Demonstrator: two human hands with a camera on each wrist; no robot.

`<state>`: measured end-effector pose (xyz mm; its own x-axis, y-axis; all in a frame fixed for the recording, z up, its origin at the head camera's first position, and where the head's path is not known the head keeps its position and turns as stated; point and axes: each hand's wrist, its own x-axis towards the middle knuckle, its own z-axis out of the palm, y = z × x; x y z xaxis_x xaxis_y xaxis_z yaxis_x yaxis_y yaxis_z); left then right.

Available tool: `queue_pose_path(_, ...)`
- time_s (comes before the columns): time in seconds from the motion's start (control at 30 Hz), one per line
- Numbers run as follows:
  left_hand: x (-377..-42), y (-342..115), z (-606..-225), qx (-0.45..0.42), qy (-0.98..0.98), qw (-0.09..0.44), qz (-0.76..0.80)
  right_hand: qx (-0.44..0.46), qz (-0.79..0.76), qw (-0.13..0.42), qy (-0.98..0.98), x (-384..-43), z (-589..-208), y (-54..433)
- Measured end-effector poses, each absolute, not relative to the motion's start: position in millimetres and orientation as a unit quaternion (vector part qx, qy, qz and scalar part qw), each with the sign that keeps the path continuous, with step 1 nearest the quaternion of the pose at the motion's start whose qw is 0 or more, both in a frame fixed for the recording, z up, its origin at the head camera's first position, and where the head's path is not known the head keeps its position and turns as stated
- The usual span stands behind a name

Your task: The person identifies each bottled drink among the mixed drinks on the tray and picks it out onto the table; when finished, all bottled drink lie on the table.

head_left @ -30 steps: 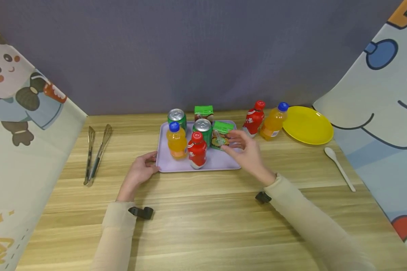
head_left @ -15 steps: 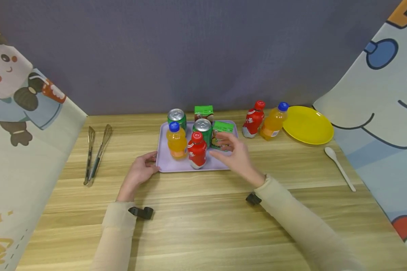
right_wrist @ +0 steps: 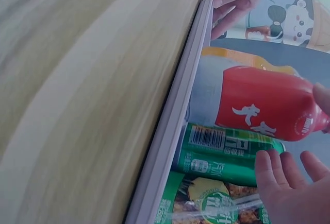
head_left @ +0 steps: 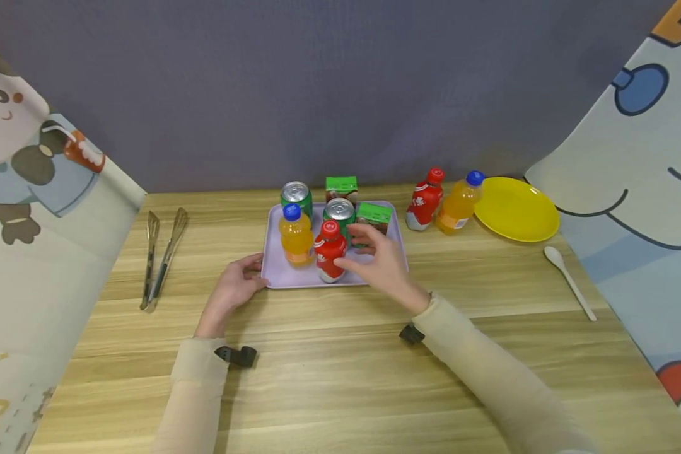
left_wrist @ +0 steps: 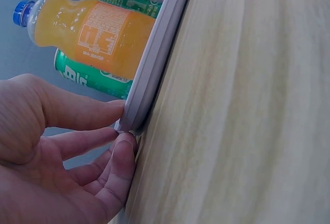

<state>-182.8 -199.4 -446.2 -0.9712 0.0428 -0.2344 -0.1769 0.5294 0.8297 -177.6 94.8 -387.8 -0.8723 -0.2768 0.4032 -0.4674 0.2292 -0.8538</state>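
Note:
My left hand (head_left: 237,287) pinches the left front corner of the lilac tray (head_left: 363,277), thumb at the rim and fingers at its underside in the left wrist view. My right hand (head_left: 383,265) hovers over the tray's right part, fingers spread and slightly bent. Its thumb is by the red bottle (head_left: 330,253), and whether it touches cannot be told. On the tray stand an orange drink bottle (head_left: 296,239) with a blue cap, a green can (head_left: 340,214), another green can (head_left: 297,195) behind, and a green-topped drink carton (head_left: 374,214), partly hidden by my fingers.
Another green carton (head_left: 341,188) stands at the tray's back edge. To the right are a second red bottle (head_left: 424,200), a second orange bottle (head_left: 459,205), a yellow plate (head_left: 516,211) and a white spoon (head_left: 570,284). Metal tongs (head_left: 161,265) lie at left.
My right hand has moved left and slightly down, from beside the carton to the red bottle. The left hand and the tray have stayed in place.

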Motion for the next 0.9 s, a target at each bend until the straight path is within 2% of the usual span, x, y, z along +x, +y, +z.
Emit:
queue_pose_path(0.23,-183.9,-199.6,-447.2,-0.037,0.868,0.113,0.481,0.235,0.572,0.080,-0.782,-197.4,-423.5,91.9)
queue_pose_path(0.9,-183.4,-198.2,-446.5,-0.039,0.871,0.111,0.476,0.221,0.546,0.075,-0.805,-196.9,-424.3,84.8)
